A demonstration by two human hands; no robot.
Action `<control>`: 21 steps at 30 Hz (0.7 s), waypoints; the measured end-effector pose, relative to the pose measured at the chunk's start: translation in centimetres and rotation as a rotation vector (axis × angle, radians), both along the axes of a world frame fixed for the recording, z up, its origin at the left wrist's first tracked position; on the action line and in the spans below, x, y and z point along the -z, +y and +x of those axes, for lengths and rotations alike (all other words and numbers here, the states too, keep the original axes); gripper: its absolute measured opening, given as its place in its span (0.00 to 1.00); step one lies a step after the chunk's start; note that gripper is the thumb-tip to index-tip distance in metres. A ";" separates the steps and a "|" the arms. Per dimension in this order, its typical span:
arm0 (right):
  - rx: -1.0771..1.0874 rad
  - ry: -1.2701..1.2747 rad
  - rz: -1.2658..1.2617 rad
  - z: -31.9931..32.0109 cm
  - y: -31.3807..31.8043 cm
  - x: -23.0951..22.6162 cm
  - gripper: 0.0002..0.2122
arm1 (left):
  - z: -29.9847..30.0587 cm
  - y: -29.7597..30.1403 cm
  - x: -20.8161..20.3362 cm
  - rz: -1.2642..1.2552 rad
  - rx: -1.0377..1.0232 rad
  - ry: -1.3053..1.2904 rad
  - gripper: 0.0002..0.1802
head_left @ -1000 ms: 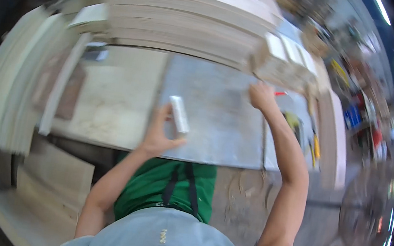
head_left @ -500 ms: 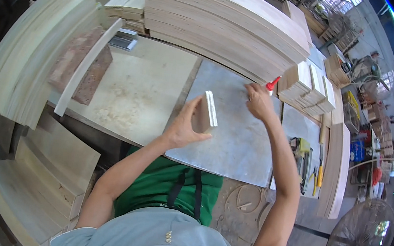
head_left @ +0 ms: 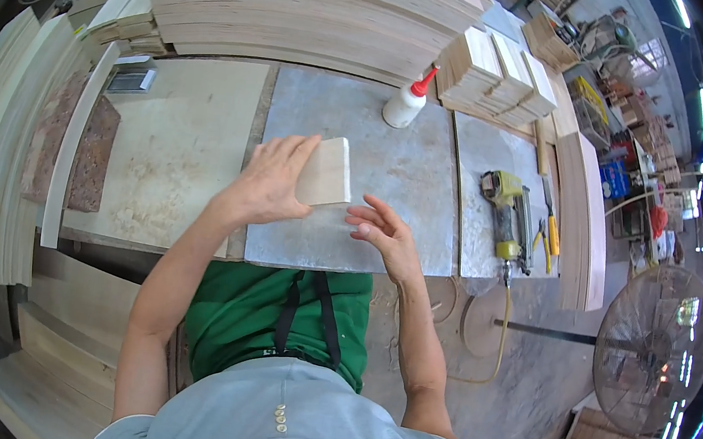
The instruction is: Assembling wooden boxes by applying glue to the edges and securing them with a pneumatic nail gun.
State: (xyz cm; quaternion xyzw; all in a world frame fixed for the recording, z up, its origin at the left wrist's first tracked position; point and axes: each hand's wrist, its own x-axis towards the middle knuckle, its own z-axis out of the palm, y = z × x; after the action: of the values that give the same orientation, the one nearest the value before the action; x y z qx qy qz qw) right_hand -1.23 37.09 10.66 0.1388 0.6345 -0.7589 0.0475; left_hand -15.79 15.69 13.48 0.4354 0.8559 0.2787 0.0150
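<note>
A small flat wooden block [head_left: 323,174] is gripped in my left hand [head_left: 266,183], above the grey metal sheet [head_left: 296,243] of the workbench. White glue shows along the block's right edge. Just right of the block is my right hand [head_left: 388,235], holding nothing, its fingers apart and a little bent, not clearly touching the wood. Beyond both hands a white glue bottle [head_left: 403,108] with a red nozzle stands upright on the metal sheet.
Long boards [head_left: 307,12] are stacked along the back, with short wooden blocks [head_left: 497,71] at their right. On the bench's right lie a nail gun [head_left: 506,212] and pliers [head_left: 545,239]. Leftward, a curved wooden strip [head_left: 77,146] leans against a reddish block [head_left: 96,155]. A fan [head_left: 654,349] stands far right.
My right hand has let go of the glue bottle, leaving it standing, and come back toward the block. The block, still in my left hand, has turned to show its flat face.
</note>
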 end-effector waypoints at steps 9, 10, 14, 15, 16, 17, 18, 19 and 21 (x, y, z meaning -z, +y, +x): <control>0.457 0.112 0.152 4.3 2.3 4.9 0.15 | 2.5 1.6 1.9 -0.371 0.166 -0.082 0.47; 0.497 0.082 0.205 4.6 2.3 5.3 0.14 | 2.9 2.1 2.3 -0.391 0.177 -0.060 0.46; 0.560 0.107 0.319 4.7 1.3 6.4 0.12 | 3.8 3.4 3.6 -0.380 0.200 -0.038 0.46; 0.591 0.125 0.350 4.6 1.3 6.6 0.12 | 4.0 3.6 3.9 -0.414 0.190 0.001 0.47; 0.597 0.138 0.283 4.5 1.3 6.8 0.11 | 4.2 3.8 4.1 -0.419 0.202 0.035 0.47; 0.599 0.176 0.321 4.5 1.3 7.1 0.11 | 4.3 3.9 4.4 -0.426 0.179 0.045 0.49; 0.592 0.186 0.327 4.5 1.4 7.2 0.11 | 4.3 3.9 4.7 -0.408 0.183 0.050 0.51; 0.588 0.199 0.344 4.4 1.5 7.4 0.11 | 4.3 3.9 4.9 -0.426 0.131 0.057 0.51; 0.556 0.206 0.323 4.5 1.7 7.7 0.10 | 4.4 3.6 5.3 -0.355 0.173 0.060 0.54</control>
State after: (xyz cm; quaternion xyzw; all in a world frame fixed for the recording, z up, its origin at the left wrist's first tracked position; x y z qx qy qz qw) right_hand 3.30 38.77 2.96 0.2348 0.6858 -0.6427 -0.2482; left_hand -11.34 19.29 8.14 0.5058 0.8511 0.1083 0.0900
